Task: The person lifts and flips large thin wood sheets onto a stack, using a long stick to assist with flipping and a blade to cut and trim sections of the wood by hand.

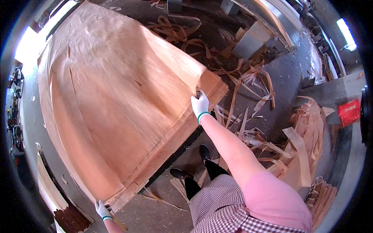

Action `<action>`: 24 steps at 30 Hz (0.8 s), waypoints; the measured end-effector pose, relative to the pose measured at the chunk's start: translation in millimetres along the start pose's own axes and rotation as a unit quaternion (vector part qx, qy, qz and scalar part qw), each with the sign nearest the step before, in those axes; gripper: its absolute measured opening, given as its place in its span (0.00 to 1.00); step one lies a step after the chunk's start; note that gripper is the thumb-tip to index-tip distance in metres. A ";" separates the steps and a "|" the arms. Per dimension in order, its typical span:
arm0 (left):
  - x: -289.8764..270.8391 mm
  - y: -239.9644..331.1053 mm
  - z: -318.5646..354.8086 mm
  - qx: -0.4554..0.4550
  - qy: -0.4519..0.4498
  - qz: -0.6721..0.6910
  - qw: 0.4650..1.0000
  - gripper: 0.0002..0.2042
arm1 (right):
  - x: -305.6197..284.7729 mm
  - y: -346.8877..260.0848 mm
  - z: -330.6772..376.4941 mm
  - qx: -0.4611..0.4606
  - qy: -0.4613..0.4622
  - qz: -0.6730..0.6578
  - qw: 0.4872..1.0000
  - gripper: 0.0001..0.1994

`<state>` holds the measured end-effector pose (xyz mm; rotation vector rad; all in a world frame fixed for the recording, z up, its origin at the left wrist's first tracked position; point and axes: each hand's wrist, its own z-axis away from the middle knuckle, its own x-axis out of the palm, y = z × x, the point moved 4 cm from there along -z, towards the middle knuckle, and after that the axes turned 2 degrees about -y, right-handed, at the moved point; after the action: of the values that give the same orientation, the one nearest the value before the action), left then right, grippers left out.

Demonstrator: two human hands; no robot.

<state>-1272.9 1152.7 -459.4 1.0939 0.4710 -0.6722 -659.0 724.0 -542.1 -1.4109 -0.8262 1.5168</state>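
A wide, thin wood veneer sheet [112, 97] lies rippled over a stack of similar sheets [155, 161], whose layered edges show along the near side. My right hand [200, 104], in a white glove with a green cuff, is closed on the sheet's right near corner, where the veneer lifts in a fold. A small dark spot shows at those fingertips; I cannot make out what it is. At the left near corner, my left hand [103, 210], gloved the same way, is closed on the sheet's edge. Its fingertips are partly hidden.
Torn veneer strips [258, 91] litter the floor right of the stack. A heap of scrap veneer [307, 132] and a bundle [321, 200] lie at the right, near a red packet [349, 112]. Long boards [52, 190] lie at the left. My shoes [204, 152] stand close to the stack.
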 end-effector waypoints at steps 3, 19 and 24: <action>-3.1 6.3 8.2 0.000 0.004 0.003 1.000 0.24 | 13.3 46.9 -4.9 0.330 0.035 -0.283 0.900 0.05; 4.1 -9.7 17.2 0.103 0.006 -0.012 0.995 0.22 | 31.0 234.5 -94.0 0.440 -0.251 -0.366 0.781 0.10; -6.9 -32.7 30.8 0.050 0.056 0.013 0.997 0.20 | 14.0 145.5 -50.4 0.414 -0.166 -0.170 0.879 0.16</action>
<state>-1300.1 1116.6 -464.0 1.2349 0.5232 -0.6189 -632.0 675.2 -686.3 -0.3587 -0.4719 1.5630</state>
